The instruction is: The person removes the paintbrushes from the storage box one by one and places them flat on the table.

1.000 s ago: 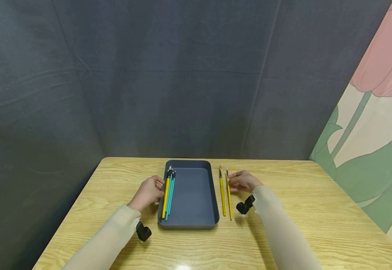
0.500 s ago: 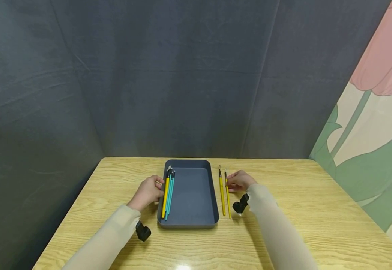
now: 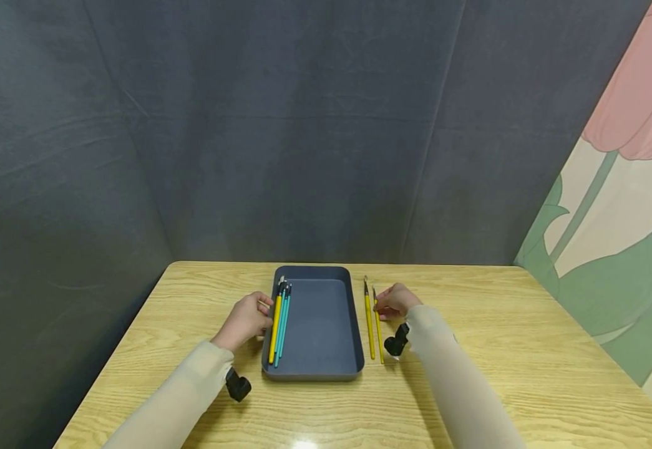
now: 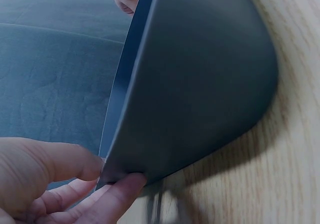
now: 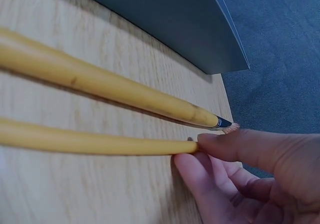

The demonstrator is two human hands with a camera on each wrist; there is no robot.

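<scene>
A dark grey tray [image 3: 326,330] stands on the table, with a yellow paintbrush [image 3: 274,330] and several teal paintbrushes [image 3: 284,324] lying along its left side. My left hand [image 3: 249,316] grips the tray's left wall, thumb at the rim and fingertips on the outside in the left wrist view. Right of the tray lies a thicker yellow paintbrush [image 3: 369,324]. Beside it, my right hand [image 3: 397,302] pinches a thinner yellow paintbrush [image 3: 379,340] near its bristle end between thumb and finger. The fingers hide part of that brush's head in the right wrist view.
The wooden table [image 3: 505,349] extends to both sides and in front of the tray. A dark grey cloth [image 3: 303,137] hangs behind its back edge. On the right is a wall with a painted tulip [image 3: 634,93].
My right hand has shifted slightly left with the thinner yellow paintbrush, bringing it closer to the thicker one. The left hand and the tray stay nearly in place.
</scene>
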